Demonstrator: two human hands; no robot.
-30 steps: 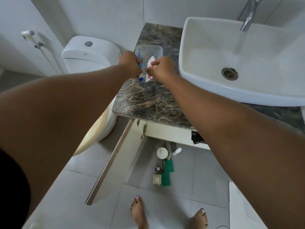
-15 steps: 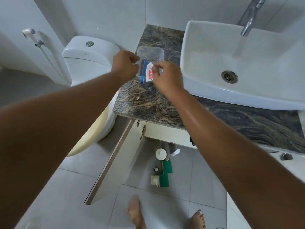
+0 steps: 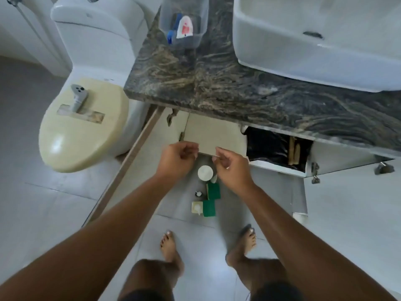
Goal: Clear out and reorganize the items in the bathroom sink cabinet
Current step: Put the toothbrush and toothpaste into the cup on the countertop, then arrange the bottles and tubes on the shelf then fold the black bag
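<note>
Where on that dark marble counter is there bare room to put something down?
The dark marble countertop is bare between the clear plastic tub and the white ceramic basin, and along its whole front edge. The floor below is crowded: a white round jar and green sponges cluster there.

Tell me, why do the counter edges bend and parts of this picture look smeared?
Head view: the wide-angle lens bows the countertop edge and sink; motion blur softens the left hand, right hand and the feet; the clear container near the top is stretched and hazy; lighting is soft and even, with only faint shadows on the floor tiles.
</note>
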